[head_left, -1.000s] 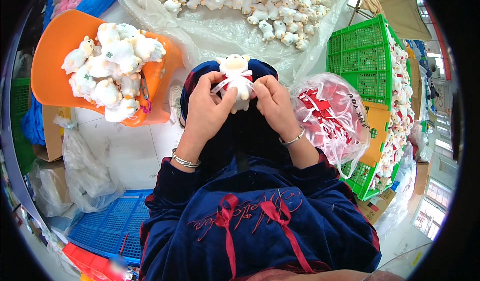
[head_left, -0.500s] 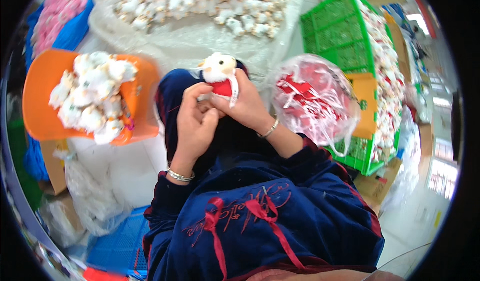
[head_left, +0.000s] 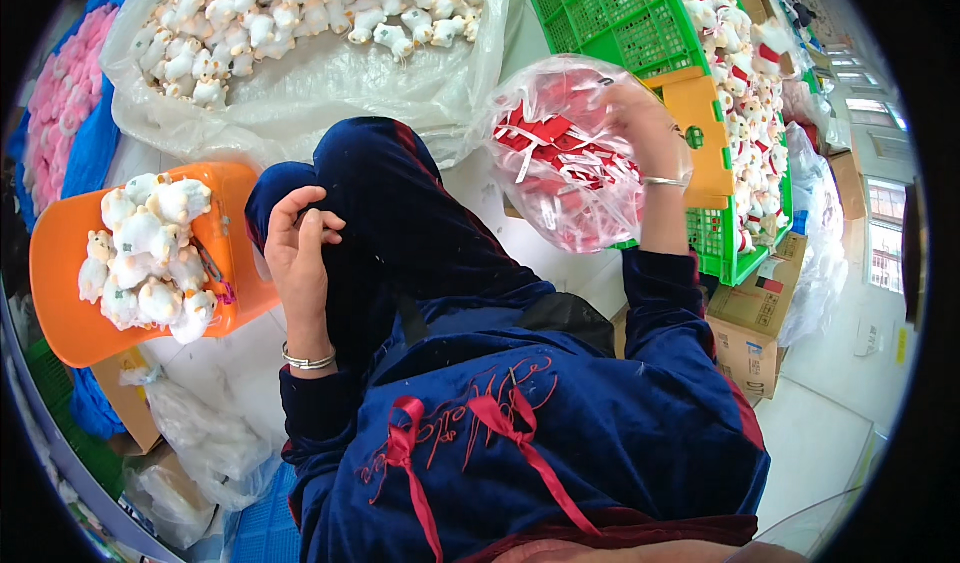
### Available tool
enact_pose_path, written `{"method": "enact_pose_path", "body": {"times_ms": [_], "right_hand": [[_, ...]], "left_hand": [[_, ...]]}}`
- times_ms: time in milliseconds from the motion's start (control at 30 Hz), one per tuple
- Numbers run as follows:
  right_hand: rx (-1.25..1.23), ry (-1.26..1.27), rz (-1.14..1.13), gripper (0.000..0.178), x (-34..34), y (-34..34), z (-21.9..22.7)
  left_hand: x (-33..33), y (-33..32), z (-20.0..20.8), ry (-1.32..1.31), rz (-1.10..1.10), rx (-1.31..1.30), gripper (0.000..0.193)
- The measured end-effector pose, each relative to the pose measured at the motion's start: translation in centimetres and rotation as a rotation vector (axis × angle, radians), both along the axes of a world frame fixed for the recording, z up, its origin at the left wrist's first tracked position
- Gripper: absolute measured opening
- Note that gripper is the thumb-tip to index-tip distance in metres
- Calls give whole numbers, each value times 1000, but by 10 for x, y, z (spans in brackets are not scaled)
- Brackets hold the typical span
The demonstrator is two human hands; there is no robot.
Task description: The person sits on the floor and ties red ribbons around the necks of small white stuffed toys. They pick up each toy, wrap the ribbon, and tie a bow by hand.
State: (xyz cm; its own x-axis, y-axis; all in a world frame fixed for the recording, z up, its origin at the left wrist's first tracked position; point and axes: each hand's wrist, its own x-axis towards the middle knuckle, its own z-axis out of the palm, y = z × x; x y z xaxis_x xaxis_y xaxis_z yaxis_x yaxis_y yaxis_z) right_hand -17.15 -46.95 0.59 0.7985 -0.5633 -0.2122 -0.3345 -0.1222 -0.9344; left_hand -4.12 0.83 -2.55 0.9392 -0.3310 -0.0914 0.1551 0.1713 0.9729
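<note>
My left hand (head_left: 300,233) is raised over my left knee, its fingers loosely bent and apart, with nothing in it. Stretched out to the right, my right hand (head_left: 640,113) is smeared by motion above the clear plastic bag (head_left: 510,103), beside the green crate; its fingers cannot be made out. Red cloth pieces with white ribbons (head_left: 570,153) fill the bag. A blurred white-and-red plush toy (head_left: 770,51) shows over the crate (head_left: 690,23), which holds many white plush toys with red clothing. Nearest my left hand, white plush toys (head_left: 150,253) are heaped on an orange plastic chair (head_left: 60,263).
Ahead lies a large plastic sheet (head_left: 300,113) with many undressed white plush toys. Pink plush pieces (head_left: 70,103) sit in blue wrapping at the far left. Cardboard boxes (head_left: 745,333) stand below the crate, and crumpled plastic bags (head_left: 200,423) lie at lower left.
The red-dressed plush toy has left my hands. My right hand has swung right toward the crate, my left has moved left, and the whole view has shifted.
</note>
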Motion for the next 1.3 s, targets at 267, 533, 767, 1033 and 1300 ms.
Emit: {"method": "enact_pose_path", "body": {"times_ms": [267,533,767,1033,1300], "right_hand": [[-736,410,255,26,15,39,-134],[-578,287,190,28,1,-16,-138],[-376,143,-113,29,4,-80,-112],[-465,-17,-403,32,36,-53,-12],[-491,-465,-298,31,77,4,46]], "left_hand": [[6,15,3,28,6,31,16],[16,76,25,-71,156,105,13],[65,213,46,-354,675,623,15],[112,233,53,-757,299,1364,61],[166,233,21,-797,58,1732,67]]}}
